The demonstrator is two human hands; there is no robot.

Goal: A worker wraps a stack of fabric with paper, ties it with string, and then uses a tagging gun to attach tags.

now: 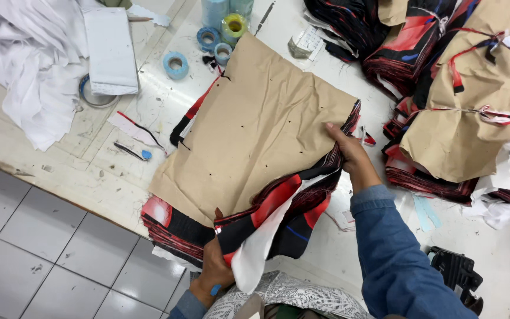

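A thick stack of cut fabric pieces (175,227), red, black and white, lies on the white table under a sheet of brown pattern paper (255,130). My left hand (215,269) grips the near edge of the stack from below, where a few layers (278,212) fold over toward me. My right hand (349,150) holds the stack's right edge, fingers curled over the paper and the fabric layers. My right arm wears a blue denim sleeve (396,254).
More bundles of the same fabric with brown paper (473,106) crowd the right side. White cloth (25,65) and a white pad (110,50) lie at the left, tape rolls (176,64) and thread cones (233,26) at the top. The table edge (60,198) drops to a tiled floor.
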